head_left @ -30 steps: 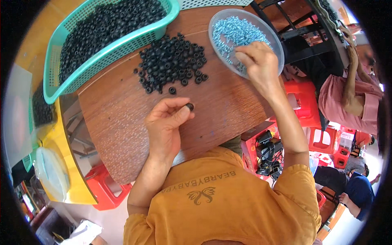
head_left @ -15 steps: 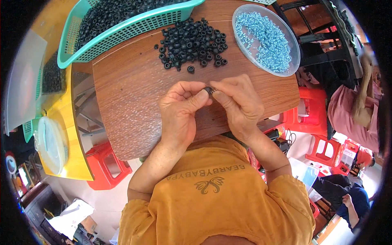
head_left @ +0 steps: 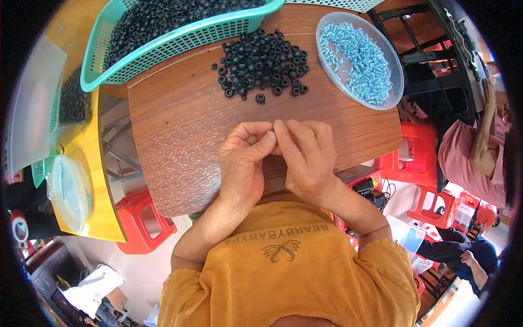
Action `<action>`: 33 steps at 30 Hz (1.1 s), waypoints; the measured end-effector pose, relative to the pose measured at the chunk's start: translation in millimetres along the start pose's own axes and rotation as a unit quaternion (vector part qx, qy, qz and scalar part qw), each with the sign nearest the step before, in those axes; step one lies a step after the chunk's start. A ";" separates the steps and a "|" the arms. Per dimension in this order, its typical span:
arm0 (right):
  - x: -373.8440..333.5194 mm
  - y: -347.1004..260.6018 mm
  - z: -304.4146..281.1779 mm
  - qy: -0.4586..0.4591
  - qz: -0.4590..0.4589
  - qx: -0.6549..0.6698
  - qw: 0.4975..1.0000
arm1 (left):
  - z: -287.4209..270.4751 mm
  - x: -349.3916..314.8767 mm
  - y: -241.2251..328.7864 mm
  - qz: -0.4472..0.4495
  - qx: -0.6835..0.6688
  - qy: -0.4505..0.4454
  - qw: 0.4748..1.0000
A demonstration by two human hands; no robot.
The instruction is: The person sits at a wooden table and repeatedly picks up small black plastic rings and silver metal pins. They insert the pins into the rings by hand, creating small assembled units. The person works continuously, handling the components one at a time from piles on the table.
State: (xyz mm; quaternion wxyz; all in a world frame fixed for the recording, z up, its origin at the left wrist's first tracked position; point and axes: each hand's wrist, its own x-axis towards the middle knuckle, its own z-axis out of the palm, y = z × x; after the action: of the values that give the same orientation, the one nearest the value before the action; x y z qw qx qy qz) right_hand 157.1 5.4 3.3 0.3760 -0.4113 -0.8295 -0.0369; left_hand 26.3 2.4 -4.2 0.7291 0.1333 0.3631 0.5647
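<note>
Clearly, in the head view, your hands meet at the middle of the frame, probably to steady something tiny from both sides. Your left hand [head_left: 242, 161] pinches a dark piece [head_left: 274, 132] between thumb and fingertips; only a sliver shows. Your right hand [head_left: 310, 158] curls in against it, fingertips touching or nearly so; you hide whether it grips anything. Just above, a loose pile of black beads [head_left: 261, 62] lies on the brown table [head_left: 180, 141], presumably spread for easy picking. The green basket [head_left: 180, 42], upper left, holds many more, its walls keeping them contained. At upper right, the clear dish [head_left: 398, 79] likely sits within your right hand's reach, its rim corralling shiny blue bits [head_left: 370, 71].
</note>
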 end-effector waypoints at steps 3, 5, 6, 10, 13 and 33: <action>3.2 -1.0 0.9 -0.022 0.015 0.030 0.999 | 3.7 -3.2 6.1 0.008 0.038 0.006 0.999; 7.2 -0.1 -0.7 -0.041 0.045 0.101 0.993 | -2.6 -5.6 11.5 0.015 0.050 0.004 0.999; 11.7 2.8 -3.1 -0.053 0.067 0.155 0.984 | -6.6 -6.3 15.4 0.018 0.057 0.004 0.998; 26.7 14.8 14.4 0.007 0.121 0.150 0.981 | -22.6 -3.8 25.6 0.080 0.072 0.026 0.994; 37.1 16.5 42.1 0.026 0.066 0.049 0.996 | -29.2 0.7 30.0 0.108 0.061 0.040 0.991; 34.8 -1.8 27.3 -0.006 0.127 0.175 0.976 | -26.6 9.4 34.9 0.103 0.022 0.037 0.994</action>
State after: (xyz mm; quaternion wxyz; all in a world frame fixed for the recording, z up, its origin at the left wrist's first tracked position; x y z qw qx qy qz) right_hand 126.5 37.1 7.0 0.4387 -0.4418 -0.7662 0.1591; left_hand -16.2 16.7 -5.3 0.6499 0.1652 0.3863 0.6333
